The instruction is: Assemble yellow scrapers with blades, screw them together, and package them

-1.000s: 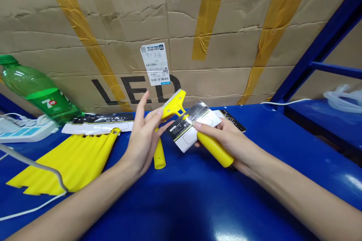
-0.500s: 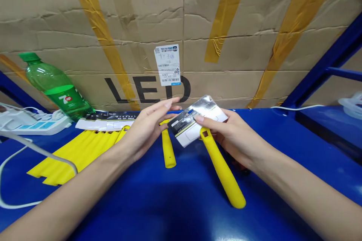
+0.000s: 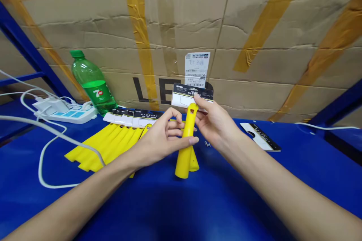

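Note:
Pinched in my right hand (image 3: 215, 120) is a black and white card (image 3: 181, 99), with a yellow handle (image 3: 185, 152) hanging from it nearly upright. My left hand (image 3: 169, 135) is curled round the handle's left side, its thumb lying across the yellow surface. Behind the held handle, a second yellow handle (image 3: 194, 162) shows in part. On the left, several yellow handles (image 3: 104, 143) lie side by side with black and white cards (image 3: 127, 117) at their tops.
A green bottle (image 3: 94, 86) leans by a white power strip (image 3: 73, 113) with cables at the left. Another card (image 3: 260, 136) lies on the blue table (image 3: 226, 203) at right. A taped cardboard box (image 3: 107, 37) stands behind.
The card and handle have turned from a slant to nearly upright. My left hand has come from open beside the card onto the handle. The view has shifted, showing the card at right.

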`<state>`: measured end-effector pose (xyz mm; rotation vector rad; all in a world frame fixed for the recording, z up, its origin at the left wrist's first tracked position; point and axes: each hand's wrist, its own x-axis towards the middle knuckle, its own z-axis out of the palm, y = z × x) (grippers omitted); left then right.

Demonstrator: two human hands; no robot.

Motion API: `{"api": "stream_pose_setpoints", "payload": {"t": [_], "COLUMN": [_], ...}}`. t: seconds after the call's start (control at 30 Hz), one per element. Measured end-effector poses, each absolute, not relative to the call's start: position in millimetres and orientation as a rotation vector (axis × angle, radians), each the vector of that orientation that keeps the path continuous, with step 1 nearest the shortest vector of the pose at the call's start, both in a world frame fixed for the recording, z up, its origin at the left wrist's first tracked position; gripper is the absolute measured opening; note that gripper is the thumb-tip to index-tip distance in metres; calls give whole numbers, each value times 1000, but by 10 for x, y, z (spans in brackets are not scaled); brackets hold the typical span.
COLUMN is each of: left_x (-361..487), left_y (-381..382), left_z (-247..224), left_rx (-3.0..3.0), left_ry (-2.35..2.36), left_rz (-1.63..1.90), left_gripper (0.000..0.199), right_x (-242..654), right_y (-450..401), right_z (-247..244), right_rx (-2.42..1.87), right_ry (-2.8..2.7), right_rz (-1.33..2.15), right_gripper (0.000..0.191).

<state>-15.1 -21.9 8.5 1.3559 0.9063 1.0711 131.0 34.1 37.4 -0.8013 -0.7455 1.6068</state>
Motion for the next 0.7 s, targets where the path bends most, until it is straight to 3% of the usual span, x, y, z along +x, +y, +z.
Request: {"api": "stream_pose_setpoints", "payload": {"t": [0.13,0.2,0.3,0.37,0.5,0.7], "left_x": [-471,-685,-979,-1099,-1145,-1048], "left_y": [-230,-239,-231,-209,-151,-121], "left_z": [189,243,288,283,199,68], "left_rx": [1734,1923,2132,2200,2356,2457], "left_ry": [1184,1346,1518,1569,1730,1883], "left_rz": [1082,988,745,613,494,330], "left_gripper": [34,34,29,26,19,27], "right_x": [972,906,898,895,792,570], "right_y": [538,703,972,1116,1272,1284], "right_z": [297,247,151,87,-20,-207], "right_rx": [-760,-751,-822,-856,-858,-1015], "right_ry": [-890,-1171,-1623,-1964,-2090,-2146], "right_rz": [1680,1703,1589,1401,1323,1081], "right_gripper": [5,13,27,25,19,20]}}
